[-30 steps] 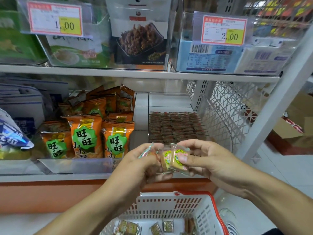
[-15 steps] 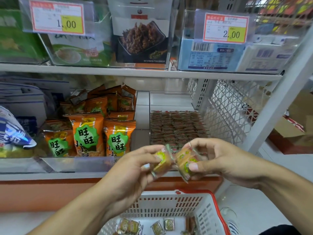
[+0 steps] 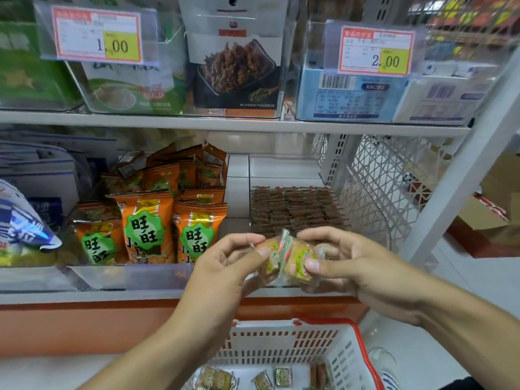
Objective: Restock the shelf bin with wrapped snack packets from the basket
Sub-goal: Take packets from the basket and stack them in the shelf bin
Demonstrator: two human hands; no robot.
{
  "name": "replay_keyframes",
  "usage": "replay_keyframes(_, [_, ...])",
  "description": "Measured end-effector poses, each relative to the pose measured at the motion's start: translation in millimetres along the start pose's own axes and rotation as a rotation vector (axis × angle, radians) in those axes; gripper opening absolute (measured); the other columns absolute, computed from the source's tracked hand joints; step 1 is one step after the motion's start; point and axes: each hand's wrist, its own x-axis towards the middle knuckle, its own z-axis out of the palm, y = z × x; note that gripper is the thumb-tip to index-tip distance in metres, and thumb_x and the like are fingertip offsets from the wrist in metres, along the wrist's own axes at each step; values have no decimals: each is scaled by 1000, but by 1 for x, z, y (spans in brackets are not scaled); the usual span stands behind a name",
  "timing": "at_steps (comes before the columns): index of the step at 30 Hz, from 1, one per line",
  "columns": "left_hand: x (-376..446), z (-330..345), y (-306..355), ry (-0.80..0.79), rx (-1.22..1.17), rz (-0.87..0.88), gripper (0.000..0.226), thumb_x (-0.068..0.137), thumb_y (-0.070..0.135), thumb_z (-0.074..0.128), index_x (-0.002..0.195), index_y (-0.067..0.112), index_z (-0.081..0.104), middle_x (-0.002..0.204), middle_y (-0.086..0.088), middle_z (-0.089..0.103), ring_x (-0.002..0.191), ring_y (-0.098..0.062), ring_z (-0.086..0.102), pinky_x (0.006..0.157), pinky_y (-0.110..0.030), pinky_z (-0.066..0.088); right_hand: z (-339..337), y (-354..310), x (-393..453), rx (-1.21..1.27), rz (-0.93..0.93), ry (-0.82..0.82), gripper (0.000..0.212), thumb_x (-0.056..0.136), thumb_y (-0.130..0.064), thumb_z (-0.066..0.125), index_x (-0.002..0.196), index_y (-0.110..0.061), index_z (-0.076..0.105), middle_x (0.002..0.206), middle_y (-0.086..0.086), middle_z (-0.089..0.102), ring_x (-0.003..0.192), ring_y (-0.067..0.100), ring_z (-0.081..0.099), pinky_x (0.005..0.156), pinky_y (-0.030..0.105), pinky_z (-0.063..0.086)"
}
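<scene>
Both hands are raised in front of the lower shelf. My left hand [image 3: 225, 266] pinches one clear-wrapped snack packet [image 3: 270, 256] with a yellow-green label. My right hand [image 3: 349, 266] pinches a second such packet [image 3: 299, 263]. The two packets touch edge to edge between my hands. Just behind them stands the clear shelf bin [image 3: 284, 167], holding rows of small brown wrapped packets [image 3: 292, 209]. Below is the white basket with a red rim [image 3: 281, 336]; a few more wrapped packets [image 3: 216, 378] lie on its floor.
Orange snack bags [image 3: 146, 229] stand in the bin to the left. Clear bins with price tags [image 3: 97, 36] fill the upper shelf. A white mesh side panel [image 3: 380, 181] and a slanted white post [image 3: 461, 175] close the shelf's right end. Cardboard boxes [image 3: 495, 218] sit on the floor beyond.
The two packets were tilted apart half a second ago; now they are pressed side by side again and held slightly higher, closer to the bin's front. The view has shifted little.
</scene>
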Motion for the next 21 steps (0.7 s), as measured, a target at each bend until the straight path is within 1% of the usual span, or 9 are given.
replay_keyframes(4, [1, 5, -5, 67, 20, 70, 10, 74, 27, 83, 82, 26, 77, 107, -7, 78, 105, -23, 73, 93, -41, 59, 18, 7, 4, 28, 5, 19, 30, 93, -18, 62, 122, -20, 72, 119, 13, 73, 103, 24, 67, 91, 41, 58])
replay_keyframes(6, [0, 8, -7, 89, 34, 126, 14, 77, 28, 88, 80, 29, 75, 113, -1, 78, 112, -19, 72, 98, -40, 53, 26, 14, 6, 89, 27, 55, 30, 92, -28, 60, 117, -21, 75, 118, 6, 74, 109, 21, 67, 95, 43, 57])
replay_keyframes(9, [-4, 15, -9, 51, 104, 204, 34, 69, 29, 91, 94, 25, 67, 107, 4, 79, 100, -14, 76, 82, -23, 59, 39, 21, 7, 268, 103, 47, 36, 96, -36, 55, 117, -13, 75, 124, 13, 71, 120, 29, 65, 99, 51, 54])
replay_keyframes(10, [-5, 17, -10, 44, 117, 225, 43, 69, 18, 93, 101, 21, 64, 105, 3, 79, 98, -14, 76, 78, -19, 59, 40, 22, 7, 305, 119, 22, 39, 99, -37, 53, 120, -11, 73, 125, 15, 70, 122, 31, 64, 99, 53, 53])
replay_keyframes(12, [-4, 22, -13, 48, 141, 250, 49, 73, -4, 88, 109, 16, 60, 105, 3, 78, 99, -16, 76, 79, -16, 57, 40, 22, 7, 337, 135, -25, 43, 102, -37, 49, 125, -8, 69, 127, 17, 68, 121, 30, 64, 100, 53, 52])
replay_keyframes(15, [0, 23, -10, 80, 204, 285, 49, 76, -9, 82, 112, 14, 59, 101, 5, 77, 96, -12, 76, 78, -15, 57, 34, 20, 8, 283, 133, -40, 40, 100, -33, 54, 129, -7, 66, 131, 15, 66, 123, 31, 63, 106, 54, 48])
replay_keyframes(17, [3, 21, -6, 55, 223, 277, 52, 75, -7, 84, 115, 16, 58, 103, 6, 77, 97, -11, 75, 78, -15, 57, 25, 14, 9, 173, 43, -12, 37, 95, -21, 62, 131, -15, 65, 130, 8, 69, 119, 25, 66, 101, 44, 54])
replay_keyframes(19, [6, 19, -3, -33, 246, 239, 61, 73, -1, 89, 120, 20, 58, 108, 6, 77, 100, -12, 75, 80, -16, 57, 13, 5, 9, 57, -52, -30, 53, 87, -9, 69, 137, -21, 57, 127, 7, 70, 118, 23, 66, 92, 32, 57])
replay_keyframes(21, [7, 19, -6, -96, 294, 200, 67, 67, 11, 87, 125, 26, 56, 112, 9, 77, 103, -10, 74, 83, -16, 56, 3, 0, 7, -50, -74, -86, 60, 84, -1, 71, 139, -19, 54, 125, 11, 71, 119, 25, 66, 92, 30, 56])
